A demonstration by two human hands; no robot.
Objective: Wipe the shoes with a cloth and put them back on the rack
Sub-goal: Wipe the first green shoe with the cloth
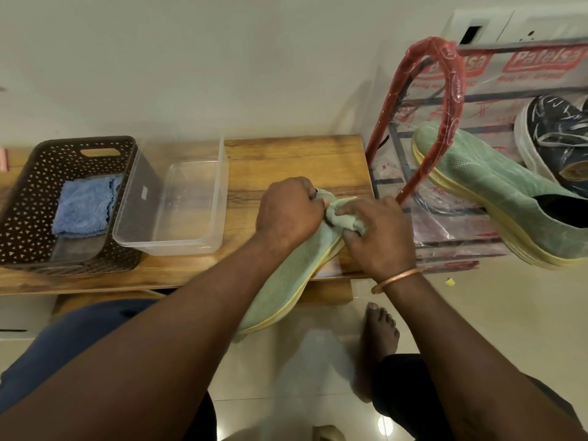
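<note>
The green shoe (286, 281) lay slantwise across the front edge of the wooden tabletop (286, 160), its toe on the wood and its heel hanging out over the floor. The left hand (288, 211) was curled round its forepart, steadying it. The right hand (378, 237) had its fingers closed on a bunched pale green cloth (348, 219) and pressed it against the upper just beside the left hand. This looked like the wiping step, midway on this shoe.

Its mate, the second green shoe (496, 192), already sat on the rack (447, 100) to the right, next to a dark shoe (553, 135). The next move probably called for working the cloth down towards the heel and along the yellow sole edge, then lifting the shoe over to the rack beside its mate.

Further left on the tabletop stood a clear tub (178, 214) and a dark basket (28, 198) with a blue cloth (84, 206) in it.
</note>
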